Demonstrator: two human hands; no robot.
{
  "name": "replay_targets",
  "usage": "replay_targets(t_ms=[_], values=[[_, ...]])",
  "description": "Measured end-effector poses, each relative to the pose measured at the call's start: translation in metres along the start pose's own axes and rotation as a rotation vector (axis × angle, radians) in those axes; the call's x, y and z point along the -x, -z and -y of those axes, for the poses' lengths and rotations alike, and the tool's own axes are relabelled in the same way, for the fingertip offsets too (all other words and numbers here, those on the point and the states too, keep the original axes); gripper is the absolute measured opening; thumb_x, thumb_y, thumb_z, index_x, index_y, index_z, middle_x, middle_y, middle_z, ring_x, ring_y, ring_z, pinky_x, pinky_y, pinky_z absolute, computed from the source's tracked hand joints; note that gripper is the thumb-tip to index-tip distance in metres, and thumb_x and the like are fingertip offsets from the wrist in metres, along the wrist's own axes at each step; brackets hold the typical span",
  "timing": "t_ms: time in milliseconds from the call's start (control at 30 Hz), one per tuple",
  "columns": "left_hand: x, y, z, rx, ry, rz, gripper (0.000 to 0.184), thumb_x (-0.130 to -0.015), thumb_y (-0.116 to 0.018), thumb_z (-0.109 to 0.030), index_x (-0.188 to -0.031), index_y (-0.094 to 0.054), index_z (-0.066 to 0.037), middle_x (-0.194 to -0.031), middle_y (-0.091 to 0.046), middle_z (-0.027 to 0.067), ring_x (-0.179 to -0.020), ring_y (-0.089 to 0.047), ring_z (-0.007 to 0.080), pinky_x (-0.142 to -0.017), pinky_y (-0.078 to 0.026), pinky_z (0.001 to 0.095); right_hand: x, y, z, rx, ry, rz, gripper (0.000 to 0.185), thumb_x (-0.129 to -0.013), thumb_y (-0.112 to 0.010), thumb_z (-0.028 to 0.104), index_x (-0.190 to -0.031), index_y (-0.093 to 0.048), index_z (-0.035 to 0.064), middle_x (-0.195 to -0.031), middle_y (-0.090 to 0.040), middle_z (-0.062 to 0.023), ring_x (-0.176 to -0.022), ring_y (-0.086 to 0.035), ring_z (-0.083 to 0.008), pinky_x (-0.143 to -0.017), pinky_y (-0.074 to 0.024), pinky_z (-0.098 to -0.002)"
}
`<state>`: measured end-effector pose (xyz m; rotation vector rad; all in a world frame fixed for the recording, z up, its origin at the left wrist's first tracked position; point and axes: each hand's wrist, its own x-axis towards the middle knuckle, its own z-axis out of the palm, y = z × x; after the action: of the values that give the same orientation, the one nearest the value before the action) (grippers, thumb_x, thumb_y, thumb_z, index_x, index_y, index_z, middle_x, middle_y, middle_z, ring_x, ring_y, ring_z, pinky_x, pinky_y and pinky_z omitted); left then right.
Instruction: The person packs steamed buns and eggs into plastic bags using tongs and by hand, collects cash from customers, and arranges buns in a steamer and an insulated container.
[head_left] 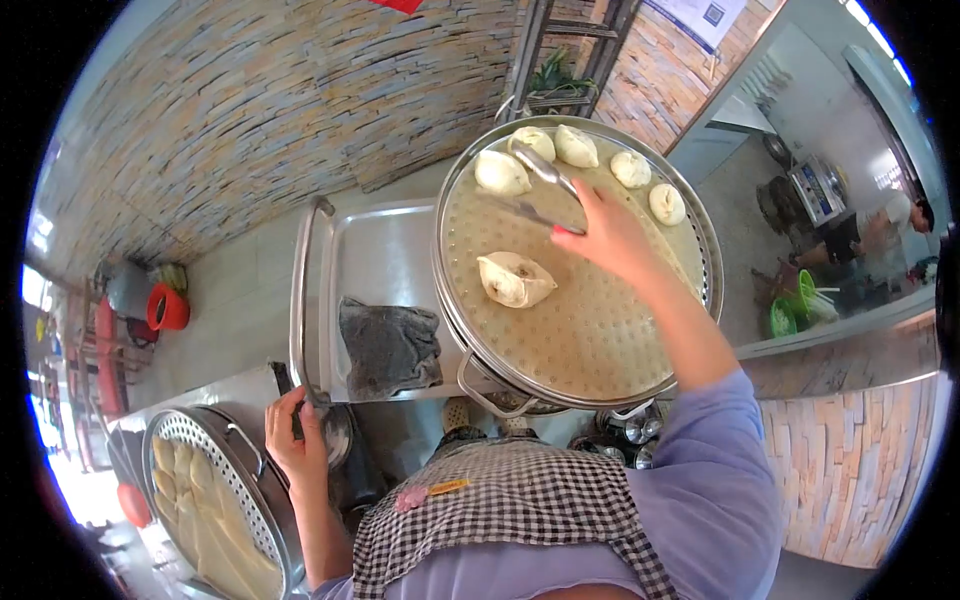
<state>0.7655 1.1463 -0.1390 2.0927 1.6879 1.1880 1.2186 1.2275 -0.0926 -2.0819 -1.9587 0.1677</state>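
Observation:
My right hand [610, 232] grips metal tongs [545, 168] over the large round steamer tray [590, 345]. The tongs' arms are apart, one tip beside a bun [533, 143] at the tray's far edge. More pale buns stand along that edge, among them one at the left [501, 173] and one at the right [667, 204]. An open-topped bun [516, 279] with filling showing sits alone left of the tray's middle. My left hand [296, 440] is at the lower left, its fingers closed around a dark handle [297, 415] at the cart's corner.
A dark grey cloth [389, 345] lies on the metal cart [385, 250] left of the steamer. At the lower left, another steamer [215, 510] holds long pale dough pieces. Through the opening at the right, a person [885, 225] is beside green baskets [800, 305].

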Motion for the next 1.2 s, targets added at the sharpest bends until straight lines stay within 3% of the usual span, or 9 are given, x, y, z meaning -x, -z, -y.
replay_targets(t_ms=[100, 200, 233, 367, 467, 600, 700, 833, 1200], values=[[0.014, 0.005, -0.013, -0.026, 0.046, -0.010, 0.016, -0.086, -0.056, -0.004, -0.100, -0.063, 0.002, -0.094, -0.065, 0.0125, -0.089, -0.060, 0.0240, -0.083, -0.046, 0.0326, -0.034, -0.031, -0.010, 0.045, 0.043, -0.089, 0.066, -0.081, -0.067, 0.040, -0.129, -0.045, 0.0002, -0.107, -0.057, -0.0215, -0.097, -0.058, -0.0363, -0.080, -0.0463, -0.0413], [0.028, 0.007, -0.019, -0.048, 0.083, -0.032, 0.016, -0.086, -0.056, -0.003, -0.099, -0.063, 0.002, -0.094, -0.065, 0.0122, -0.088, -0.060, 0.0231, -0.082, -0.046, 0.0320, -0.056, -0.031, -0.017, -0.186, -0.073, 0.159, 0.054, -0.084, -0.065, 0.039, -0.117, -0.052, -0.0020, -0.092, -0.062, -0.0184, -0.084, -0.062, -0.0311, -0.070, -0.0503, -0.0378], [0.033, 0.007, -0.022, -0.054, 0.095, -0.039, 0.016, -0.086, -0.056, -0.003, -0.099, -0.064, 0.003, -0.094, -0.065, 0.0122, -0.087, -0.060, 0.0228, -0.082, -0.046, 0.0317, -0.052, -0.015, -0.012, -0.410, -0.334, 0.291, 0.046, -0.087, -0.061, 0.042, -0.105, -0.058, -0.0004, -0.080, -0.063, -0.0117, -0.066, -0.061, -0.0201, -0.053, -0.0489, -0.0316], [0.047, 0.003, -0.029, -0.024, 0.141, -0.047, 0.016, -0.086, -0.056, -0.003, -0.099, -0.064, 0.003, -0.094, -0.065, 0.0125, -0.087, -0.061, 0.0222, -0.081, -0.046, 0.0314, -0.038, -0.025, -0.047, -1.382, -0.443, 0.280, 0.037, -0.091, -0.056, 0.042, -0.100, -0.058, 0.0060, -0.078, -0.061, -0.0045, -0.055, -0.053, -0.0091, -0.044, -0.0409, -0.0241], [0.050, -0.001, -0.035, -0.033, 0.126, -0.049, 0.017, -0.087, -0.056, -0.003, -0.100, -0.064, 0.003, -0.095, -0.065, 0.0130, -0.089, -0.061, 0.0229, -0.082, -0.046, 0.0318, -0.004, -0.007, -0.072, -1.309, -0.228, 0.318, 0.039, -0.090, -0.059, 0.037, -0.110, -0.057, 0.0039, -0.081, -0.061, -0.0047, -0.061, -0.054, -0.0069, -0.049, -0.0426, -0.0220], [0.054, -0.008, -0.041, -0.025, 0.103, -0.052, 0.017, -0.085, -0.058, -0.002, -0.100, -0.063, 0.002, -0.094, -0.065, 0.0133, -0.088, -0.061, 0.0271, -0.080, -0.047, 0.0346, 0.067, 0.025, -0.094, -0.470, 0.244, 0.123, 0.061, -0.081, -0.066, 0.029, -0.132, -0.046, 0.0013, -0.093, -0.060, -0.0072, -0.075, -0.057, -0.0110, -0.060, -0.0454, -0.0248], [0.055, -0.015, -0.050, -0.016, 0.091, -0.043, 0.017, -0.083, -0.059, -0.001, -0.099, -0.063, 0.001, -0.094, -0.065, 0.0135, -0.087, -0.061, 0.0267, -0.080, -0.047, 0.0342, 0.111, 0.039, -0.089, -0.416, 0.099, 0.233, 0.065, -0.076, -0.071, 0.030, -0.132, -0.047, 0.0060, -0.100, -0.058, -0.0087, -0.080, -0.060, -0.0200, -0.065, -0.0485, -0.0307], [0.056, -0.023, -0.069, -0.012, 0.091, 0.001, 0.017, -0.085, -0.058, -0.002, -0.101, -0.063, 0.002, -0.095, -0.065, 0.0130, -0.089, -0.061, 0.0247, -0.081, -0.047, 0.0325, 0.129, 0.021, -0.090, 0.099, 0.316, 0.186, 0.078, -0.069, -0.075, 0.035, -0.135, -0.041, 0.0115, -0.111, -0.054, -0.0120, -0.091, -0.058, -0.0327, -0.077, -0.0486, -0.0392], [0.109, -0.022, -0.110, -0.150, 0.179, -0.038, 0.018, -0.079, -0.060, 0.001, -0.096, -0.063, 0.000, -0.094, -0.065, 0.0128, -0.086, -0.061, 0.0289, -0.076, -0.048, 0.0352, 0.104, 0.006, -0.032, 0.036, 0.288, 0.153, 0.087, -0.071, -0.073, 0.041, -0.137, -0.031, 0.0023, -0.113, -0.051, -0.0165, -0.098, -0.057, -0.0332, -0.077, -0.0500, -0.0407]])
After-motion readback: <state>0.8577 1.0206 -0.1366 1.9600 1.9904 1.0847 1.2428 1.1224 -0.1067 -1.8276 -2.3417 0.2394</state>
